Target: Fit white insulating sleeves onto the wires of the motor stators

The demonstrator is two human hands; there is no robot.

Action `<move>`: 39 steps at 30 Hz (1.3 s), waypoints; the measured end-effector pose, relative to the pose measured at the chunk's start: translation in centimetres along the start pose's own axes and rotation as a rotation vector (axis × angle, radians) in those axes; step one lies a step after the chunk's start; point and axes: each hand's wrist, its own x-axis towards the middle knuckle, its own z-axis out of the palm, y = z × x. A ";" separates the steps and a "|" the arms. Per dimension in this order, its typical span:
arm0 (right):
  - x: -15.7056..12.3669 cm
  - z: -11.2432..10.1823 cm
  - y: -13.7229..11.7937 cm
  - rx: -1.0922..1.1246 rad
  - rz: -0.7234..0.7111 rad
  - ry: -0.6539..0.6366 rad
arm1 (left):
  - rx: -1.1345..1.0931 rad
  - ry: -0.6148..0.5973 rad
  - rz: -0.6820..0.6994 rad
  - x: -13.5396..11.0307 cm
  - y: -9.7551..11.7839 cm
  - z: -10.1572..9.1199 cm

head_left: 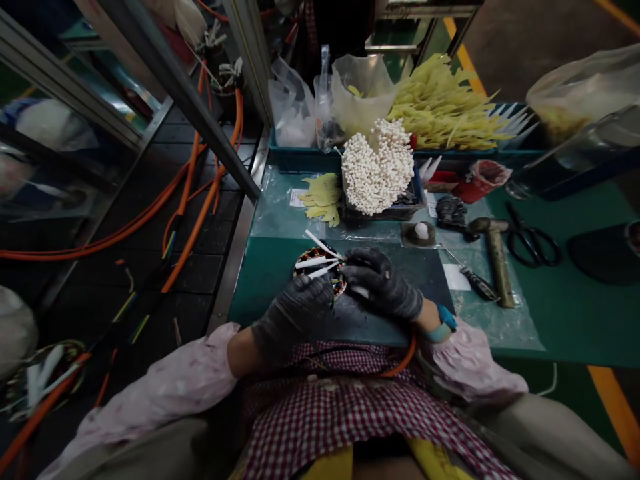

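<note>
Both my hands wear dark gloves and meet over a round wound coil part [317, 257] on the green work mat [265, 273]. My left hand [295, 313] curls round the part's near side. My right hand [383, 283] grips its right side, fingers closed. Several white sleeve tubes [320, 263] stick out of the part toward the left and back. An orange cable [400, 363] runs under my right wrist.
Behind stand a bundle of white tubes [379, 167], yellow strips [440, 110], loose yellow pieces [323, 195] and plastic bags [295, 100]. To the right lie a hammer [497, 260], scissors [533, 240], a screwdriver [473, 277] and a red cup [483, 179]. Orange cables [200, 200] run on the dark floor left.
</note>
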 end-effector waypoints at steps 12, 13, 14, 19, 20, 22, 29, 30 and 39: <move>-1.3 2.7 -4.2 -0.266 -0.287 -0.006 | -0.443 0.599 -0.184 1.9 -5.1 -1.6; -1.3 1.7 -4.3 -0.249 -0.321 0.037 | -0.487 0.639 -0.210 2.4 -5.1 -1.8; -1.3 0.5 -4.4 -0.225 -0.315 0.063 | -0.519 0.657 -0.205 2.8 -5.0 -1.9; -1.8 -5.1 -5.9 -0.180 0.011 -0.016 | -0.540 0.558 -0.068 4.4 -3.9 -1.7; -2.0 -5.5 -6.2 -0.146 0.050 -0.041 | -0.553 0.544 -0.073 4.6 -3.4 -1.6; -2.3 -5.6 -6.5 -0.056 0.136 -0.035 | -0.561 0.549 -0.101 4.7 -2.3 -1.5; -2.7 -3.0 -6.6 0.036 0.396 0.315 | -0.364 0.492 0.011 5.6 1.3 -0.9; -2.6 -2.7 -6.6 0.048 0.395 0.342 | -0.389 0.504 0.001 5.7 1.6 -0.7; 2.0 2.8 -6.3 0.267 0.710 0.801 | -0.330 0.641 -0.052 5.2 2.2 0.8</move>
